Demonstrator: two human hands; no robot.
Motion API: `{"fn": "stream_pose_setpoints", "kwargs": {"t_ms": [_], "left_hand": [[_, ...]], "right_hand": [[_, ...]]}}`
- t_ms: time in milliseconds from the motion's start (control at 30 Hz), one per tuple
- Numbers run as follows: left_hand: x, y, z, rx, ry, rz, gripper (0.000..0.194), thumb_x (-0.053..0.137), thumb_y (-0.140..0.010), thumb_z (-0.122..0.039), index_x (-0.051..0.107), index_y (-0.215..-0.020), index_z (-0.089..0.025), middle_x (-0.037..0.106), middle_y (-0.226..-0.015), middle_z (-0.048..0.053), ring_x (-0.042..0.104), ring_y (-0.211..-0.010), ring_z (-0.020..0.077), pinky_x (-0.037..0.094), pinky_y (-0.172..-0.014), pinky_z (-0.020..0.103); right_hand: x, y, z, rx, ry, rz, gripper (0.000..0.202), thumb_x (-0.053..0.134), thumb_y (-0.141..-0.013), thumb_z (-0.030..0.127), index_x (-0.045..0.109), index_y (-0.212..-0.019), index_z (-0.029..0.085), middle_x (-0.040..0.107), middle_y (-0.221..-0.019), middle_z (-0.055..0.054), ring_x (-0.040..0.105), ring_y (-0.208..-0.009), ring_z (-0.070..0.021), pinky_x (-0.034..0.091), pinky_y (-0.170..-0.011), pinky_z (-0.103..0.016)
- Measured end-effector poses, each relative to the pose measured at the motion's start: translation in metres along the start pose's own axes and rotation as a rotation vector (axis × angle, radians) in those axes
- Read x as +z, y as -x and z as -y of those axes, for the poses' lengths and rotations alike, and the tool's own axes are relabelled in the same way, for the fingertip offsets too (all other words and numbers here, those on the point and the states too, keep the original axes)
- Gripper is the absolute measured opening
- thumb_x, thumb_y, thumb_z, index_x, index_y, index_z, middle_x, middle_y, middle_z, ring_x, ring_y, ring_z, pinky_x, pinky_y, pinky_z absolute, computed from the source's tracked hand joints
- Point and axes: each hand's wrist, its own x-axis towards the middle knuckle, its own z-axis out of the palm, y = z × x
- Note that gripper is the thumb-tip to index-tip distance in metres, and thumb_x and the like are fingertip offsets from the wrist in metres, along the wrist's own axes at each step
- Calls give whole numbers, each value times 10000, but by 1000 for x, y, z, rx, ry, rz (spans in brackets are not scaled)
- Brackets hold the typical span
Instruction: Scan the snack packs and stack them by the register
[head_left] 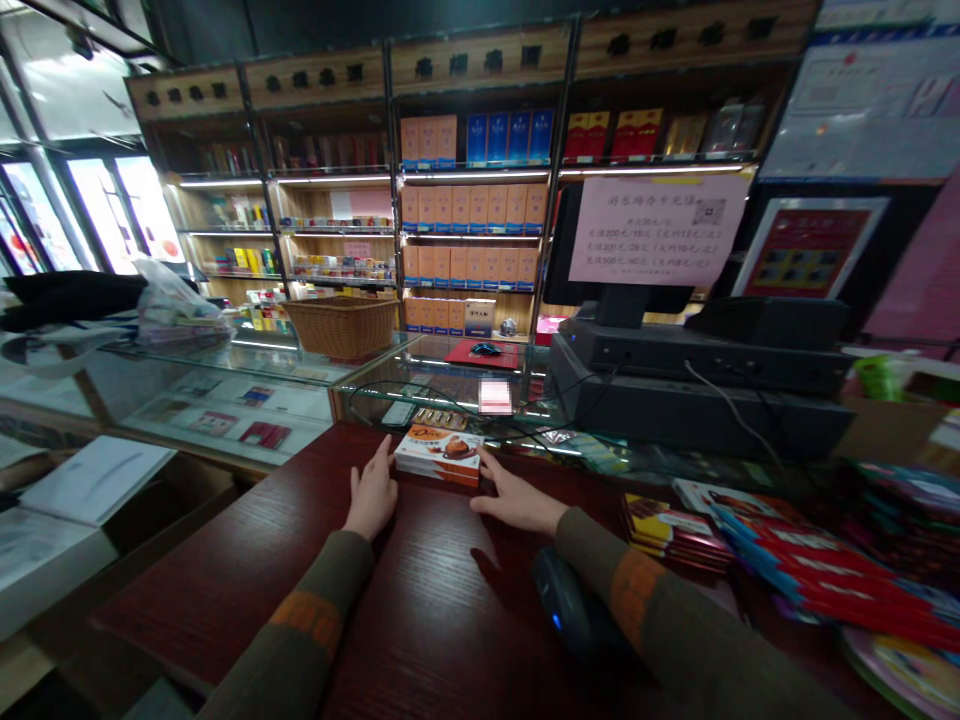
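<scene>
A short stack of flat white and orange chocolate boxes lies on the dark red wooden counter, close to the glass case. At its left end is my left hand, fingers stretched forward and apart, with the fingertips beside the box edge. My right hand reaches to the right end of the stack, thumb and fingers spread, the index finger at the box corner. Whether either hand presses on the boxes is hard to tell. Below my right forearm stands a black scanner with a blue light.
To the right lie yellow chocolate packs and red snack packets. A cash register with monitor stands behind them. On the glass case sits a wicker basket. An open white carton is at the left. Stocked shelves line the back wall.
</scene>
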Motion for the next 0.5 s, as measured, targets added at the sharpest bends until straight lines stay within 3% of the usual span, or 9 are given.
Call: {"fn": "stream_pose_setpoints", "kwargs": {"t_ms": [233, 367, 500], "left_hand": [[-1, 1, 0, 31, -28, -78, 821, 405, -768, -26, 217, -1556, -163, 559, -1452, 166, 453, -1403, 276, 234, -1170, 681], [-7, 5, -10, 96, -27, -190, 748, 391, -796, -30, 291, -1525, -169, 544, -1468, 150, 444, -1404, 275, 233, -1181, 666], [-7, 10, -24, 166, -37, -241, 678, 383, -827, -42, 371, -1490, -188, 564, -1450, 135, 435, -1415, 265, 218, -1202, 637]], "right_hand": [[-10, 12, 1, 3, 37, -40, 1039, 685, -776, 238, 76, -1615, 176, 388, -1579, -201, 354, -1479, -284, 249, -1208, -467], [-20, 25, -2, 48, 78, -82, 1015, 685, -773, 232, 117, -1610, 153, 399, -1562, -234, 372, -1467, -308, 241, -1200, -509], [-30, 38, -10, 59, 89, -99, 994, 664, -799, 246, 100, -1609, 127, 387, -1562, -255, 379, -1465, -290, 260, -1196, -475]]}}
